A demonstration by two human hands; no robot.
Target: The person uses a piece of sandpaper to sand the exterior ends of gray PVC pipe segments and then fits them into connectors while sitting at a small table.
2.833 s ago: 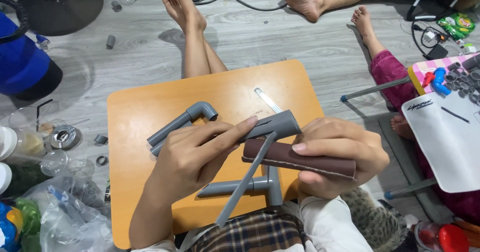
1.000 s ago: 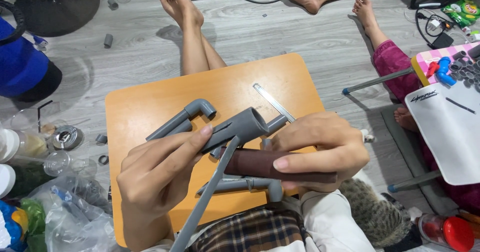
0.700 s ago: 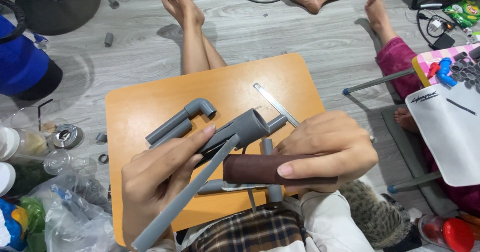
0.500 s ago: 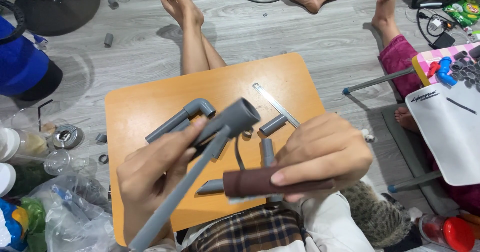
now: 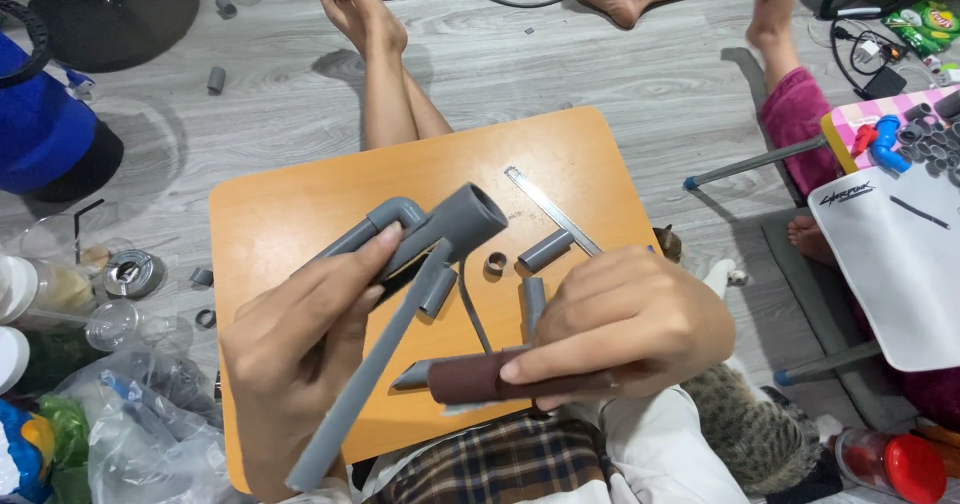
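Observation:
My left hand (image 5: 300,349) grips a grey pipe tee assembly (image 5: 410,294), its long leg pointing down-left and its open socket end facing up-right. My right hand (image 5: 625,324) holds a dark brown roll of sandpaper (image 5: 470,379) low over the near edge of the orange board (image 5: 290,214). On the board lie a grey elbow pipe (image 5: 385,219), short grey pipe pieces (image 5: 545,250), a small ring (image 5: 495,262) and a thin metal saw blade (image 5: 550,209).
A cat (image 5: 750,429) lies by my right knee. Another person's feet and legs (image 5: 780,44) are at the back right beside a white board (image 5: 900,254) and a pink tray of fittings (image 5: 900,129). Jars and plastic bags (image 5: 90,404) crowd the left. Cables run along the far floor.
My left hand has swung the grey tee away from the sandpaper and turned its open end upward. My right hand has lowered the sandpaper roll toward my lap.

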